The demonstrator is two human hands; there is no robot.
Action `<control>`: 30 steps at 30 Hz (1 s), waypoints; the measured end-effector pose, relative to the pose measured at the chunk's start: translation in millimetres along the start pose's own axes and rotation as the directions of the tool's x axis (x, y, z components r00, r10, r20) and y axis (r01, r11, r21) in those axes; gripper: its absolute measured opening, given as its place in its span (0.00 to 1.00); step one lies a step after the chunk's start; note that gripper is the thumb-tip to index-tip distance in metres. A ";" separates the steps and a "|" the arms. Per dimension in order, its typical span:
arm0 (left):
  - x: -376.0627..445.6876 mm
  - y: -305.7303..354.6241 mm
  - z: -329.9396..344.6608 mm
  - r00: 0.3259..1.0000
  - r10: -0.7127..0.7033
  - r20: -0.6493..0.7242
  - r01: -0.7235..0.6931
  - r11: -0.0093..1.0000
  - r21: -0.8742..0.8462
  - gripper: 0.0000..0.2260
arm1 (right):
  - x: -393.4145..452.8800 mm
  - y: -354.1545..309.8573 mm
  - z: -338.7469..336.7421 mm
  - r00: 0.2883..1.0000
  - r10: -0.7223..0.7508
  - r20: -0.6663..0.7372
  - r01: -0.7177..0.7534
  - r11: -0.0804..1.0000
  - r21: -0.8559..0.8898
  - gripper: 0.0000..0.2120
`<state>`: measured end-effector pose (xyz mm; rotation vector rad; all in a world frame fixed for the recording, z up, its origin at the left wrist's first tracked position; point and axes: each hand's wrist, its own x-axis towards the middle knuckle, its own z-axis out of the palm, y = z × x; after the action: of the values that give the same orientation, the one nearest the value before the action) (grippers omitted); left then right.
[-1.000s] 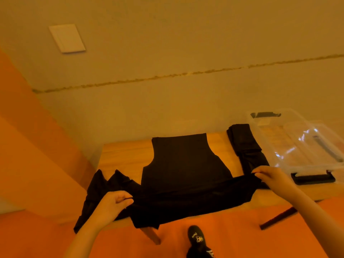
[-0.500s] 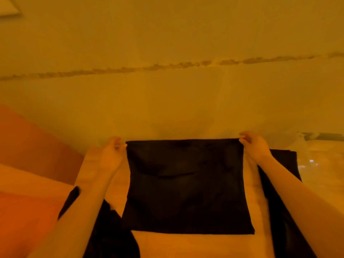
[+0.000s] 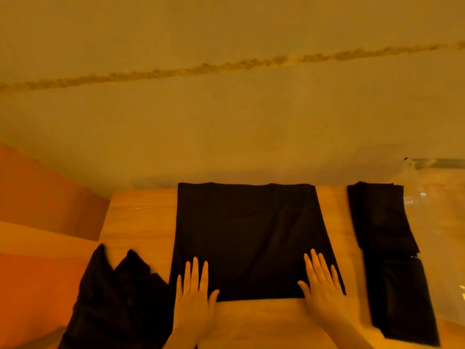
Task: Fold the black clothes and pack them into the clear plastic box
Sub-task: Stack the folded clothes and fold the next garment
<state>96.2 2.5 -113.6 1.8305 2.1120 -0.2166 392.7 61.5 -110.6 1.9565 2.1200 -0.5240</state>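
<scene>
Both hands have slid back, left hand (image 3: 192, 295) and right hand (image 3: 320, 288) flat on the square-folded black garment (image 3: 251, 235).

**All matt cloth on pale wood, basically**

The folded black garment (image 3: 251, 238) in the middle is soft matt cloth, no sheen at all, with a few shallow creases running across it. The crumpled black pile (image 3: 118, 303) on the left looks like the same dull fabric, just rumpled. The long folded piece (image 3: 392, 263) on the right is cloth too, maybe a touch smoother, hard to say. The table (image 3: 141, 217) is light wood with a smooth, faintly satin finish and soft grain. The clear plastic box (image 3: 437, 210) is glossy, catching small highlights. The wall (image 3: 226, 122) looks matt and slightly rough.
</scene>
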 end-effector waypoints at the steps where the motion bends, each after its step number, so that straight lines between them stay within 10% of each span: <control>1: -6.8 1.1 -1.0 0.999 0.008 0.053 -0.007 1.000 -0.016 0.29 | -8.8 5.2 2.0 1.000 0.000 0.004 0.000 1.000 -0.001 0.30; 12: -78.6 8.9 23.5 0.997 -0.036 0.061 0.040 0.998 -0.052 0.31 | -83.9 27.1 27.6 0.999 0.030 0.026 -0.030 0.999 -0.012 0.30; 19: -41.2 -1.5 -14.7 0.994 -0.011 -0.110 -0.017 0.968 -0.250 0.32 | -57.2 -7.0 -20.6 0.991 0.036 -0.126 0.001 0.959 0.284 0.28; 24: 47.2 -28.8 -68.0 0.949 -0.275 -0.156 0.151 0.826 -0.543 0.26 | 31.4 -13.7 -86.0 0.977 0.113 -0.184 -0.009 0.874 0.485 0.24; 30: 126.0 -36.0 -93.2 0.763 -0.624 0.170 0.470 0.355 -0.808 0.24 | 118.8 3.7 -105.0 0.966 0.242 -0.093 -0.169 0.858 0.486 0.25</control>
<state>32.2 144.8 -74.4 0.5398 2.2631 0.7173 393.8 212.1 -60.8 2.5254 1.9584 -0.9560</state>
